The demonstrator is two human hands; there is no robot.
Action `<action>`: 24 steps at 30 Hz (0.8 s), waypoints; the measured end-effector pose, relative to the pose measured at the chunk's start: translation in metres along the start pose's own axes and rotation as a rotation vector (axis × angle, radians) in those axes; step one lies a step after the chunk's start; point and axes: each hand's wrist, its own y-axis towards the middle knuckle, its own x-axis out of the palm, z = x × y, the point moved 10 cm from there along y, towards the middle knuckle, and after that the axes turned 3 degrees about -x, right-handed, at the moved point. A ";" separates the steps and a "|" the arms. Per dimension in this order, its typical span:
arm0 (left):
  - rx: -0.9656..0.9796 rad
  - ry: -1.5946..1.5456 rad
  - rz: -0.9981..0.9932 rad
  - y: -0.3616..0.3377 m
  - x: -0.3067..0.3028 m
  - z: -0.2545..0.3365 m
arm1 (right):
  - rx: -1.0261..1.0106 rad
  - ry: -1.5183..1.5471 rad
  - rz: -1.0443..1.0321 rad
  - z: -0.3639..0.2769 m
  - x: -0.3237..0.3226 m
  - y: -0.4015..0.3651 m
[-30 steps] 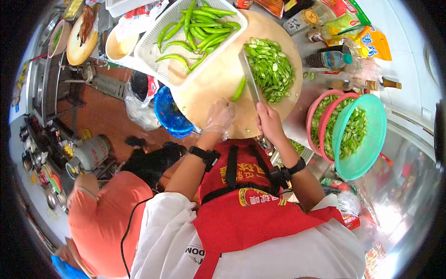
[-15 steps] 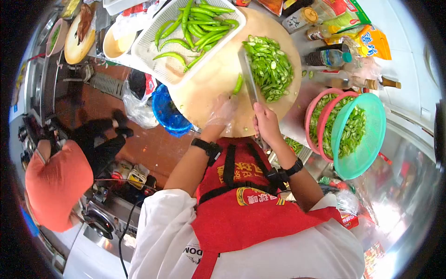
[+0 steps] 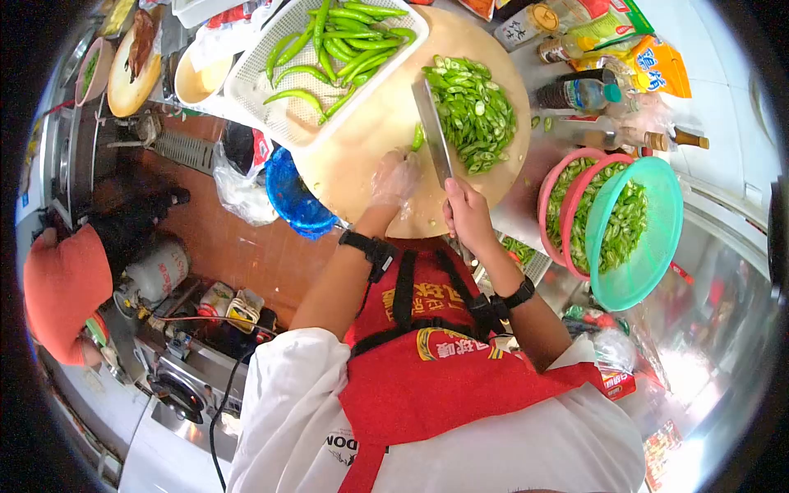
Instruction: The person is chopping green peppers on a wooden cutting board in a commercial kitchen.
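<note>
On the round cutting board (image 3: pixel 362 177), my left hand (image 3: pixel 396 177), in a clear plastic glove, is closed on a short green chili pepper (image 3: pixel 417 137). My right hand (image 3: pixel 468 215) is wrapped round the handle of a cleaver (image 3: pixel 432 127). Its blade stands on edge between that pepper and a heap of sliced green chilies (image 3: pixel 475 115), apart from the pepper. A white perforated basket (image 3: pixel 246 94) with several whole green chilies (image 3: pixel 353 45) rests over the board's upper left part.
Right of the board, pink bowls (image 3: pixel 546 197) and a turquoise colander (image 3: pixel 657 234) hold sliced chilies. Bottles (image 3: pixel 588 94) and seasoning bags (image 3: pixel 657 70) stand at the upper right. A blue-lined bucket (image 3: pixel 296 197) sits lower left. A person in an orange shirt (image 3: pixel 70 283) is at far left.
Less of the chili pepper shows beyond my left hand. My right hand keeps the cleaver beside the heap. The person in orange has shifted left and bent over, uncovering a grey gas cylinder.
</note>
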 end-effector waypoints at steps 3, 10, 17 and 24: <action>0.064 0.029 0.006 0.003 0.000 0.006 | 0.006 -0.016 -0.027 0.007 0.003 0.003; -0.067 -0.083 -0.110 0.005 0.010 -0.008 | -0.001 -0.020 -0.069 0.011 0.009 0.004; -0.022 -0.026 -0.082 0.005 0.005 -0.009 | -0.042 -0.057 -0.063 0.004 0.006 0.000; -0.225 -0.245 -0.040 -0.004 -0.031 0.002 | -0.049 -0.123 -0.088 0.005 0.006 0.003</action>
